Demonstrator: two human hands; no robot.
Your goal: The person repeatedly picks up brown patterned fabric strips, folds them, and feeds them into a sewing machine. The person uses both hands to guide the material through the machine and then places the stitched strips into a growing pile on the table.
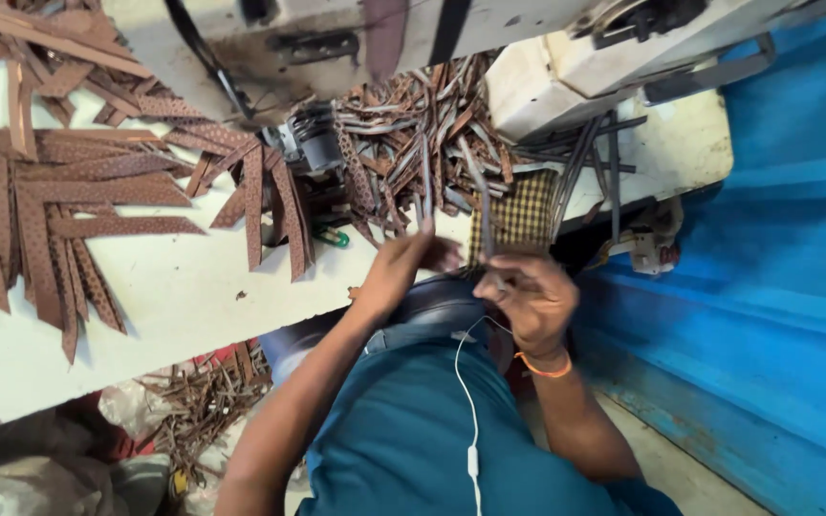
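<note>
The white tabletop (174,287) carries flat brown perforated strips (59,205) at nine o'clock, a heap of narrow folded strips (413,143) at twelve, and a checked cloth (523,215) beside it.

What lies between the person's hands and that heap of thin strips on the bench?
Nothing visible. The left hand already reaches the heap, and the right hand holds a dark strip rising from it.

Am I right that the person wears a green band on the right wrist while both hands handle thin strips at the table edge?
Not quite: the head view shows the band on the right hand wrist is orange, not green. The rest holds.
</note>
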